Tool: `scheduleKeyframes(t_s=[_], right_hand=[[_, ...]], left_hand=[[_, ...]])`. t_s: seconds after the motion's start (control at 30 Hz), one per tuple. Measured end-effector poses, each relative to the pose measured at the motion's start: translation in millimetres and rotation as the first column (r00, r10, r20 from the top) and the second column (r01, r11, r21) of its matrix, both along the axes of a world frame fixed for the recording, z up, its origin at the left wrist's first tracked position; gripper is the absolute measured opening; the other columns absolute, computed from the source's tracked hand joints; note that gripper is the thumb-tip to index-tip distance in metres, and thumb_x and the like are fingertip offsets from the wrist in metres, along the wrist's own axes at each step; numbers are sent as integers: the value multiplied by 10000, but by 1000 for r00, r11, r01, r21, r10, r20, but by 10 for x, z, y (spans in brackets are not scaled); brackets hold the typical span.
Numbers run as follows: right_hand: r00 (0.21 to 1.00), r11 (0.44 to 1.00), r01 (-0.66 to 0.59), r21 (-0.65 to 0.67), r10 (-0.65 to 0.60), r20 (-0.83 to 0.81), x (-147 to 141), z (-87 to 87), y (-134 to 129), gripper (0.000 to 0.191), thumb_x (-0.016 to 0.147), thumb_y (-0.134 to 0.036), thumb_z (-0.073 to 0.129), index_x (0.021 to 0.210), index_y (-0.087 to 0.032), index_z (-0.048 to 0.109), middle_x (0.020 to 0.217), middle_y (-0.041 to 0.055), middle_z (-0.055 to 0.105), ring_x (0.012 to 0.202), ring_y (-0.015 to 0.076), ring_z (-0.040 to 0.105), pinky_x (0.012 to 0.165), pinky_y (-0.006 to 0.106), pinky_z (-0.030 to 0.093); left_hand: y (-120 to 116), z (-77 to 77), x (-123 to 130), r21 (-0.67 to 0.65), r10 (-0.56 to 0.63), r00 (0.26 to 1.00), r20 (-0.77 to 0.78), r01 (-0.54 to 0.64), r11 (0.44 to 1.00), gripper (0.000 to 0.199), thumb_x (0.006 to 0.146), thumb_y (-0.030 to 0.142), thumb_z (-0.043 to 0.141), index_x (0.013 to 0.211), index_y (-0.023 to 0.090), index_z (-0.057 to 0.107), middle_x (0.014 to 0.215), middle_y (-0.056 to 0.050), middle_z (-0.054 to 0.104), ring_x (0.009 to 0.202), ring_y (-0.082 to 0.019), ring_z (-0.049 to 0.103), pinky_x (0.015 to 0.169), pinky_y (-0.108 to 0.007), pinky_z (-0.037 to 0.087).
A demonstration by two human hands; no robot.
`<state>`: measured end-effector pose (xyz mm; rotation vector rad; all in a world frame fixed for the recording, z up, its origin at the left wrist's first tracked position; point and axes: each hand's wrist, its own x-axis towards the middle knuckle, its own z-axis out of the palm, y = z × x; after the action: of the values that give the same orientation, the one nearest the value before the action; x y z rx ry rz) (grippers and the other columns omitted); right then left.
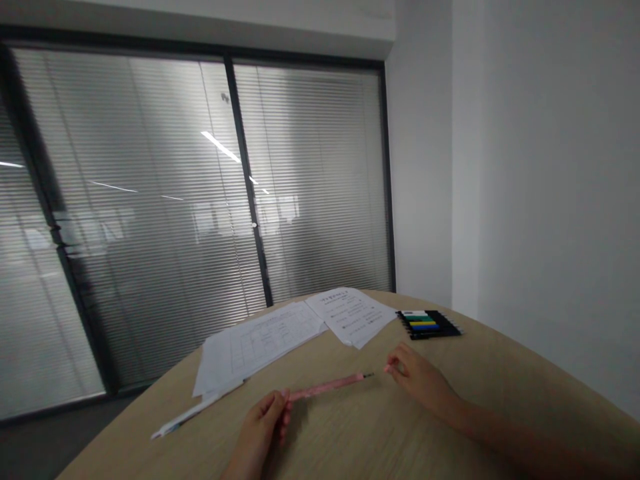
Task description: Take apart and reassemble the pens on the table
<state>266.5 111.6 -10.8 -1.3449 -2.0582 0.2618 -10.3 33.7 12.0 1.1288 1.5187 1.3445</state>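
My left hand [263, 420] is closed around the left end of a slim pink pen [327, 386]. The pen points right, just above the tabletop, and a thin dark metallic tip shows at its far end. To the right of that tip, a small gap away, is my right hand [410, 373]. Its thumb and forefinger are pinched together; anything between them is too small or hidden to make out. A white pen [193, 415] lies on the table to the left of my left hand.
Printed sheets lie towards the table's far side, one stack [263, 340] at left and another sheet [353, 317] beside it. Right of them is a row of black pens [433, 325] with coloured strips across. The round wooden table [345, 440] faces a glass partition with blinds.
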Motion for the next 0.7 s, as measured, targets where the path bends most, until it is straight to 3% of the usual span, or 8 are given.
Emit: scheduleKeyframes(t_s=[0.27, 0.43, 0.7], right_hand=[[961, 999, -35, 27, 26, 274, 46, 200, -62, 133, 811, -120, 420, 793, -184, 534, 874, 38, 563, 732, 147, 562, 631, 257, 387], [920, 995, -93, 40, 71, 386, 58, 201, -50, 176, 802, -69, 409, 799, -169, 553, 892, 49, 565, 703, 141, 574, 576, 241, 371], [866, 993, -61, 101, 2, 500, 24, 212, -52, 213, 795, -42, 400, 788, -172, 568, 886, 60, 580, 681, 146, 581, 516, 231, 349]], left_hand=[[38, -23, -17, -17, 0, 999, 40, 1, 1000, 469, 448, 631, 622, 510, 181, 505, 428, 63, 431, 373, -80, 382, 356, -196, 297], [80, -89, -47, -7, -21, 998, 52, 21, 1000, 483, 451, 645, 624, 498, 186, 482, 403, 71, 423, 345, -73, 360, 346, -194, 295], [63, -64, -26, -21, -5, 1000, 15, 5, 1000, 474, 467, 644, 606, 511, 190, 478, 419, 68, 417, 354, -82, 376, 358, -205, 294]])
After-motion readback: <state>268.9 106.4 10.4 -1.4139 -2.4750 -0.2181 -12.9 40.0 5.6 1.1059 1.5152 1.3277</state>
